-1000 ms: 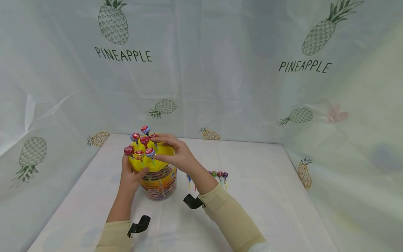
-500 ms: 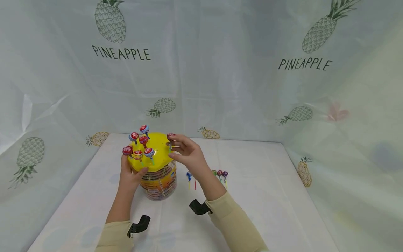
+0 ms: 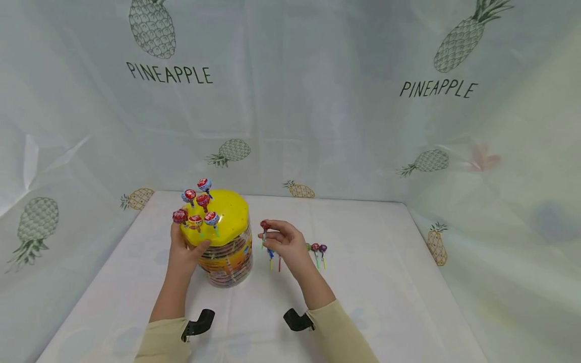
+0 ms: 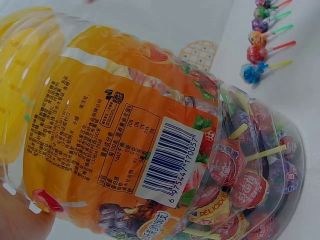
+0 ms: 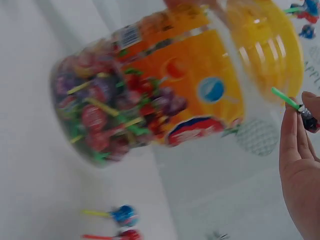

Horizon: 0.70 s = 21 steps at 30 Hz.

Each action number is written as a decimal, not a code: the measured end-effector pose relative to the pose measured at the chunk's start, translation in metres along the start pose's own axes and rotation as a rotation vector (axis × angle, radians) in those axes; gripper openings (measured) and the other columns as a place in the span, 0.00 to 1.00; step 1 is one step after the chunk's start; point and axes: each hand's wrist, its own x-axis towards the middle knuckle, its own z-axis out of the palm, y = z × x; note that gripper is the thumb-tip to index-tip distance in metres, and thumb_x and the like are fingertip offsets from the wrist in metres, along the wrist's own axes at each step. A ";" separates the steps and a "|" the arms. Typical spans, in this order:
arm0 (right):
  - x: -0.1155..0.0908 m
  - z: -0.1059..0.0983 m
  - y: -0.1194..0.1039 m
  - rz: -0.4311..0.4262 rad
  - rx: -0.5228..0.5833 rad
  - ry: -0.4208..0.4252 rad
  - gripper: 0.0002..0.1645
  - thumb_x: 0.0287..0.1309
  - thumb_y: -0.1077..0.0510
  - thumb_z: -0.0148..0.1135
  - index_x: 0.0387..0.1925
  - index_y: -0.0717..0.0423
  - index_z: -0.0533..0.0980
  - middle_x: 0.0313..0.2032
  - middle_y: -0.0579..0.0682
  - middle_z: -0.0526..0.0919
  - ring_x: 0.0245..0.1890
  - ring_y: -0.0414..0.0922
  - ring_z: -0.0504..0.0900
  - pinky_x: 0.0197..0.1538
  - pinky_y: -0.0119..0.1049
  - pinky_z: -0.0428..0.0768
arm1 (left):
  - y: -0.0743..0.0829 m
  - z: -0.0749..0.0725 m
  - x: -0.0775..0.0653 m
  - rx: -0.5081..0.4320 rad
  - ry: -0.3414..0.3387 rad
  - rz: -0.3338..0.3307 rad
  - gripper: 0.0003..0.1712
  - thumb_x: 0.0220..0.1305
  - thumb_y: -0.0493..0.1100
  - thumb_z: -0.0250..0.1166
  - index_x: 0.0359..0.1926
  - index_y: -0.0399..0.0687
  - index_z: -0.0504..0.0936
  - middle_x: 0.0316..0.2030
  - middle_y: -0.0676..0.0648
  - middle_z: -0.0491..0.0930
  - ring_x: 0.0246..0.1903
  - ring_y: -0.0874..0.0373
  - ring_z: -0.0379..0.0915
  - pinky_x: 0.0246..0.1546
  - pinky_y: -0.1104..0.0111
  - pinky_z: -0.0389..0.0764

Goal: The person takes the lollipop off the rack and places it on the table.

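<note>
A clear plastic jar (image 3: pixel 228 264) of wrapped lollipops, with an orange label and a yellow lid (image 3: pixel 233 214), stands upright on the table's left part. My left hand (image 3: pixel 183 258) grips its left side just under the lid, thumb in front. Several lollipops (image 3: pixel 202 201) stand stick-down in the lid's left half. To the right of the jar, my right hand (image 3: pixel 289 248) pinches a dark red lollipop (image 3: pixel 265 225) above the table. Its green stick points down; the right wrist view shows the lollipop (image 5: pixel 309 120) between thumb and fingers.
A row of lollipops (image 4: pixel 257 54) with coloured sticks lies on the white tabletop (image 3: pixel 381 282), right of the jar and partly behind my right hand in the head view. A pineapple-print curtain (image 3: pixel 327 126) surrounds the table's back and sides.
My right hand has drawn the dark red lollipop away from the lid, moving right and down towards the row on the table. My left hand stays on the jar.
</note>
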 end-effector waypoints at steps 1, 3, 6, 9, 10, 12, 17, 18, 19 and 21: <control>-0.003 -0.003 0.005 0.022 -0.005 0.013 0.26 0.59 0.71 0.64 0.59 0.59 0.73 0.56 0.55 0.77 0.50 0.49 0.82 0.52 0.38 0.81 | 0.000 0.001 0.000 0.001 0.000 0.000 0.47 0.64 0.47 0.66 0.74 0.61 0.45 0.67 0.46 0.58 0.69 0.51 0.51 0.72 0.52 0.47; -0.009 -0.008 0.016 0.062 -0.015 0.035 0.26 0.58 0.71 0.65 0.59 0.58 0.74 0.55 0.55 0.78 0.50 0.49 0.82 0.51 0.37 0.81 | -0.001 0.001 0.000 0.002 0.002 0.001 0.47 0.64 0.47 0.66 0.74 0.60 0.45 0.67 0.47 0.58 0.69 0.51 0.50 0.72 0.52 0.47; -0.016 -0.014 0.030 0.114 -0.038 0.060 0.26 0.57 0.70 0.66 0.58 0.58 0.74 0.52 0.56 0.80 0.49 0.52 0.83 0.47 0.32 0.82 | -0.002 0.002 0.000 0.008 0.007 0.001 0.47 0.65 0.47 0.66 0.74 0.60 0.45 0.68 0.47 0.58 0.70 0.52 0.50 0.72 0.53 0.47; -0.019 -0.017 0.041 0.162 -0.069 0.077 0.27 0.56 0.69 0.68 0.57 0.57 0.75 0.50 0.57 0.80 0.48 0.53 0.83 0.40 0.28 0.82 | -0.002 0.001 0.001 0.009 0.011 -0.001 0.47 0.64 0.47 0.66 0.74 0.60 0.45 0.67 0.47 0.58 0.70 0.53 0.49 0.72 0.54 0.47; -0.020 -0.018 0.045 0.177 -0.076 0.080 0.26 0.55 0.69 0.68 0.57 0.57 0.76 0.50 0.57 0.79 0.47 0.53 0.84 0.40 0.28 0.82 | -0.003 0.001 0.001 0.003 0.009 0.002 0.47 0.64 0.46 0.66 0.74 0.59 0.45 0.67 0.47 0.58 0.70 0.52 0.49 0.72 0.54 0.47; -0.023 -0.021 0.052 0.207 -0.091 0.084 0.27 0.55 0.70 0.68 0.57 0.58 0.76 0.51 0.56 0.77 0.46 0.51 0.84 0.40 0.29 0.83 | -0.003 0.001 0.001 -0.005 0.006 0.003 0.47 0.64 0.46 0.66 0.74 0.59 0.45 0.67 0.47 0.58 0.70 0.52 0.49 0.72 0.54 0.47; -0.029 -0.027 0.068 0.232 -0.132 0.093 0.27 0.53 0.74 0.67 0.56 0.62 0.76 0.54 0.55 0.75 0.43 0.49 0.85 0.45 0.37 0.84 | -0.002 0.001 0.000 -0.003 0.001 0.010 0.48 0.64 0.46 0.66 0.74 0.59 0.44 0.68 0.46 0.57 0.70 0.51 0.49 0.72 0.51 0.46; -0.029 -0.028 0.071 0.229 -0.139 0.092 0.27 0.53 0.74 0.67 0.56 0.63 0.76 0.54 0.55 0.76 0.43 0.50 0.85 0.45 0.37 0.84 | -0.002 0.001 0.000 -0.003 0.002 0.009 0.48 0.64 0.46 0.66 0.75 0.60 0.44 0.67 0.46 0.58 0.70 0.51 0.49 0.72 0.52 0.46; -0.030 -0.029 0.074 0.227 -0.150 0.090 0.27 0.53 0.74 0.67 0.56 0.64 0.76 0.54 0.56 0.76 0.43 0.51 0.85 0.45 0.37 0.84 | -0.002 0.001 -0.001 0.002 0.004 0.011 0.48 0.64 0.47 0.66 0.75 0.60 0.44 0.67 0.47 0.57 0.70 0.51 0.49 0.72 0.52 0.46; -0.032 -0.031 0.078 0.232 -0.170 0.084 0.28 0.53 0.74 0.67 0.57 0.65 0.75 0.54 0.57 0.77 0.43 0.51 0.85 0.44 0.35 0.83 | -0.001 0.001 -0.001 0.004 0.006 0.017 0.48 0.64 0.47 0.67 0.75 0.60 0.45 0.67 0.47 0.58 0.70 0.52 0.49 0.72 0.53 0.46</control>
